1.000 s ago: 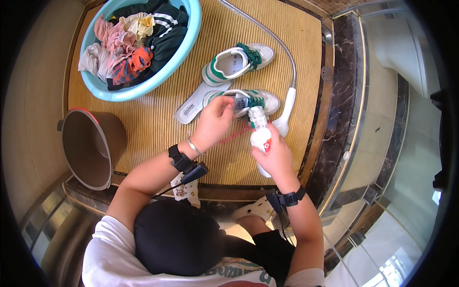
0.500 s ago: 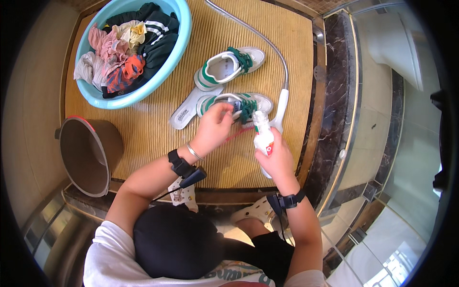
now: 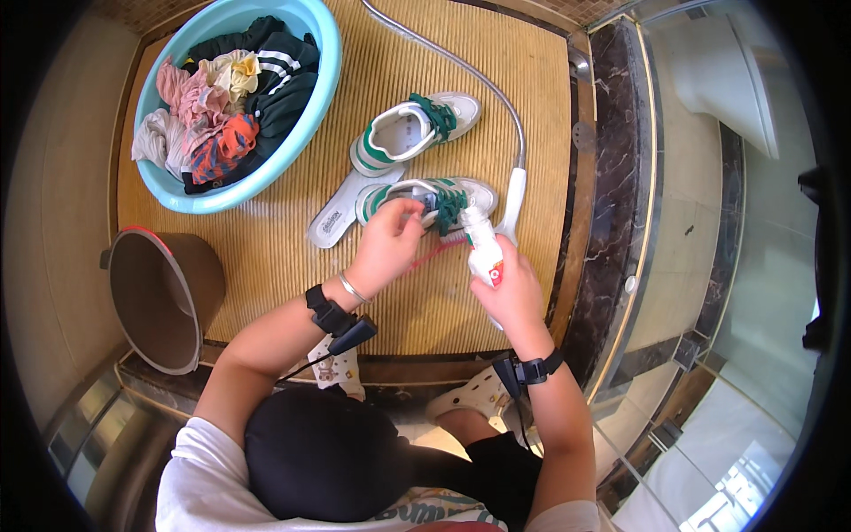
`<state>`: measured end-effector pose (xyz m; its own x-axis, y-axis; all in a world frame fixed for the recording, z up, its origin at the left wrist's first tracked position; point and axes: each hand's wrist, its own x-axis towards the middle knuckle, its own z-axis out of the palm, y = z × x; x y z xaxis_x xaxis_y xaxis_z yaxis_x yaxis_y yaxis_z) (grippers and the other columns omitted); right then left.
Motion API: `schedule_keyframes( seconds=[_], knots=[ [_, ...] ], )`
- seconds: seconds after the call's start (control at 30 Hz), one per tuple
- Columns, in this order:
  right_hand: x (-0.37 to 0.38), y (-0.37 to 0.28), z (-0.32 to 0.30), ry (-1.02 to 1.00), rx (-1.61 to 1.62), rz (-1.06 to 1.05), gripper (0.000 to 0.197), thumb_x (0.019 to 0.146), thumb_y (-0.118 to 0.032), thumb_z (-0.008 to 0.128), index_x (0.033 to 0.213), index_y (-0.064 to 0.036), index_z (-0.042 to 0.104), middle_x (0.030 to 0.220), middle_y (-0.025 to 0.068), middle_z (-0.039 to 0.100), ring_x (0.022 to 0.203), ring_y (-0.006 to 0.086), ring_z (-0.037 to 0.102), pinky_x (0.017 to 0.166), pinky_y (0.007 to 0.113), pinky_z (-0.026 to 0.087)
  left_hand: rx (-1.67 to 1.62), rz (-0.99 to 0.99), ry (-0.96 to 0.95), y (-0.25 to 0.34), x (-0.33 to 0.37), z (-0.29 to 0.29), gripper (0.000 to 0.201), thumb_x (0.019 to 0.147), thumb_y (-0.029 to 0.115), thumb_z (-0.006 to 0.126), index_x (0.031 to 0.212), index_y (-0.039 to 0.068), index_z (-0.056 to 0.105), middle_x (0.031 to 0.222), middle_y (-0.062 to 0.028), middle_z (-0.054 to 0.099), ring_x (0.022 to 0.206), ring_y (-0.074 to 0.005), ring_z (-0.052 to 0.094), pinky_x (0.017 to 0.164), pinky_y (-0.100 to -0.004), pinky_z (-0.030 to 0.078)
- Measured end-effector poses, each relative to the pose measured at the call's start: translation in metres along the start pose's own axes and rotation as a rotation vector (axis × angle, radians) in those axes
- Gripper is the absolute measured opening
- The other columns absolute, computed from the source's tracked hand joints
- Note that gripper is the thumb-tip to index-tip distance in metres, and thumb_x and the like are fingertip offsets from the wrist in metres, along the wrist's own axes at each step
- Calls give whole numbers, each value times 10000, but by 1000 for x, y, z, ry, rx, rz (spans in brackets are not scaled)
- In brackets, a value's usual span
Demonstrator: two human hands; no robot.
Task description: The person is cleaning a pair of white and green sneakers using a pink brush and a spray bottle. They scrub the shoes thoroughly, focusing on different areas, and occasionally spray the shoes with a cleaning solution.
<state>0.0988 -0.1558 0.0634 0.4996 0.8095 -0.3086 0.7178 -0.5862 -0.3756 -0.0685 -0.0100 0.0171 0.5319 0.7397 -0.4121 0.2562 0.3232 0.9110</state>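
My right hand [image 3: 511, 288] is wrapped round a white plastic bottle [image 3: 485, 254] with a red patch on its label. The bottle's neck tilts up beside the toe of the nearer sneaker [image 3: 477, 192], white and green with green laces. My left hand [image 3: 388, 246] is at that shoe's near side, its fingertips pinched together; whatever they hold is too small to make out. A pink-handled brush [image 3: 432, 255] lies between my hands, partly hidden by the bottle. Beyond is the matching sneaker [image 3: 410, 133]. A grey-white insole [image 3: 334, 222] lies left of the shoes.
A light blue basin [image 3: 330, 75] full of clothes stands at the far left. Nearer, a brown bucket [image 3: 208, 279] sits by the wall. A white shower head [image 3: 513, 202] on a metal hose [image 3: 479, 64] lies right of the shoes on the ribbed yellowish floor [image 3: 275, 275].
The view has shifted slightly, so the basin, shoes and bucket appear a little lower and further left. Both hands keep nearly the same pose, with the bottle still in the right.
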Motion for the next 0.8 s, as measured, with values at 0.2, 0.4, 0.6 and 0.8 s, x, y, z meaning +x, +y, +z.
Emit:
schedule_keyframes(
  seconds=[0.2,0.4,0.6,0.8],
  knots=[
    [1,1,-4,-2,-8,68,707,718,-261,739,1366,-185,469,947,193,630,870,390,648,702,464,530,6,-4,-26,0,2,1,182,995,118,540,1125,0,586,915,-45,651,778,-95,636,671,-242,506],
    [0,3,-5,6,-30,23,694,704,-247,738,1351,-197,491,935,190,624,851,385,648,699,456,531,8,162,55,-6,6,12,184,954,100,579,1095,-15,611,874,-87,660,708,-156,641,656,-293,523],
    [-4,7,-4,-39,-82,-23,698,687,-234,747,1342,-204,509,914,183,614,831,384,641,686,453,527,22,67,-28,-3,6,13,191,997,117,537,1133,-6,589,913,-46,642,784,-103,638,667,-240,500],
    [1,30,-10,163,338,219,737,745,-197,777,1372,-60,414,1076,227,651,1009,339,676,847,388,540,-34,114,-8,-3,8,22,183,947,94,586,1092,-14,613,903,-95,644,708,-145,622,637,-281,517]
  ],
)
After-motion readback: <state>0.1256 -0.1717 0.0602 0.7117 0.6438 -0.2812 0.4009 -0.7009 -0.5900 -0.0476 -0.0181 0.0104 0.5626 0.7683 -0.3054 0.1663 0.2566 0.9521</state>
